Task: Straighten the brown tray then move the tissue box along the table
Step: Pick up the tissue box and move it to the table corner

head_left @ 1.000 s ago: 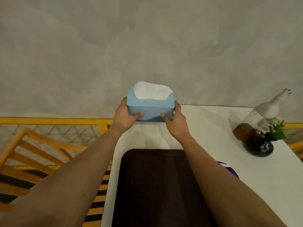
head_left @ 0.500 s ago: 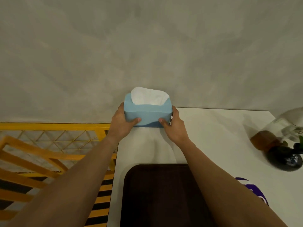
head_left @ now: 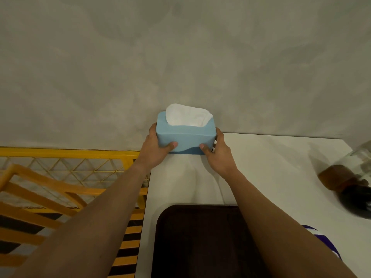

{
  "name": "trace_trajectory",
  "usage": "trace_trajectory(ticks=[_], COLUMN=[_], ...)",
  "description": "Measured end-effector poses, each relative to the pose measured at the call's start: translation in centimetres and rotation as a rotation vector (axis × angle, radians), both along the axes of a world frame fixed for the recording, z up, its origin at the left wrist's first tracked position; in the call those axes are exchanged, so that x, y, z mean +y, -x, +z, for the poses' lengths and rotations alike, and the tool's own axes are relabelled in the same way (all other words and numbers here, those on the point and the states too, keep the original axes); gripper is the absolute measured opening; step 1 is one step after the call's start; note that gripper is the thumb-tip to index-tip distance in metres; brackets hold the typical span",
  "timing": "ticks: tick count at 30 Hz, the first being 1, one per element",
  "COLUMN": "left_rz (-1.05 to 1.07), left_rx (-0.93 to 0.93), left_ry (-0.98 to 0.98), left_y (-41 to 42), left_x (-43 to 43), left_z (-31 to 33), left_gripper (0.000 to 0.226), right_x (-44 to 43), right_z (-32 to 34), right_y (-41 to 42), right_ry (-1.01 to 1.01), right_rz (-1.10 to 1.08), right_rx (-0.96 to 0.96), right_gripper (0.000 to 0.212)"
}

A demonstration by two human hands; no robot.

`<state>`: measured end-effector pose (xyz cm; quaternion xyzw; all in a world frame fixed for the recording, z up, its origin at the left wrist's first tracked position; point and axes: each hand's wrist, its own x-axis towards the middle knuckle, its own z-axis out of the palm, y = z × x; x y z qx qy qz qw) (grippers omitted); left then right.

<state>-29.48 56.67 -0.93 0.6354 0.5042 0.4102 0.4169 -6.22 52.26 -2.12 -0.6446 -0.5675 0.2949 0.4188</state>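
A light blue tissue box (head_left: 185, 137) with white tissue at its top stands at the far left corner of the white table (head_left: 271, 169), against the grey wall. My left hand (head_left: 155, 149) grips its left end and my right hand (head_left: 217, 153) grips its right end, thumbs on the front face. The dark brown tray (head_left: 200, 241) lies on the table in front of me, square to the table's left edge. My forearms cross over its sides.
A dark vase with a brown object and a pale glass piece (head_left: 353, 183) stands at the right edge, blurred. A purple item (head_left: 323, 243) peeks out beyond my right forearm. Yellow railing and an orange chair (head_left: 50, 189) are left of the table.
The tissue box has come down from a raised hold to the table's far left corner, both hands still on it. The view shifted left, pushing the vase to the right edge.
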Motion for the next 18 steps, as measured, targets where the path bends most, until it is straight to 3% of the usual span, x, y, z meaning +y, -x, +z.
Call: trace_trajectory(ticks=[18], left_rz=[0.022], left_rx=[0.030], left_ry=[0.022], left_y=[0.16], left_x=[-0.36], left_z=[-0.13], left_gripper=[0.086], right_x=[0.09], right_z=[0.69], right_y=[0.23], right_ry=[0.058], right_rz=[0.038], right_rx=[-0.044], right_gripper=[0.070])
